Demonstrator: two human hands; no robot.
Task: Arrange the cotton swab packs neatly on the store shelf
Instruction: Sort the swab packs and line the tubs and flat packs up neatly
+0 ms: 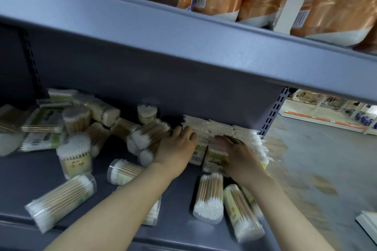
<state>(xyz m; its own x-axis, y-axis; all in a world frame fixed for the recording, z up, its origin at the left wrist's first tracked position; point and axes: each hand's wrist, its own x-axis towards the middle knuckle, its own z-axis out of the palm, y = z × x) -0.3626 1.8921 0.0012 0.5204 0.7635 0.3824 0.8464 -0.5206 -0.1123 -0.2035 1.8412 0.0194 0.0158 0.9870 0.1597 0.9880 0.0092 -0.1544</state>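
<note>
— Largest first?
— Grey shelf [30, 175], strewn with swab tubs [61, 199] from nine o'clock through six, most toppled. Flat packs [222, 131] stacked in a row at three o'clock, against the back panel.
— And the hands?
— Left hand [175, 146] laid on the row's near end, fingers loosely curved over it, gripping nothing plainly. Right hand [236, 153] flat on the packs, fingers near straight, pressing.
— Step?
— Squaring the row, apparently. Next, probably: standing the fallen tubs upright beside it, one at a time.
</note>
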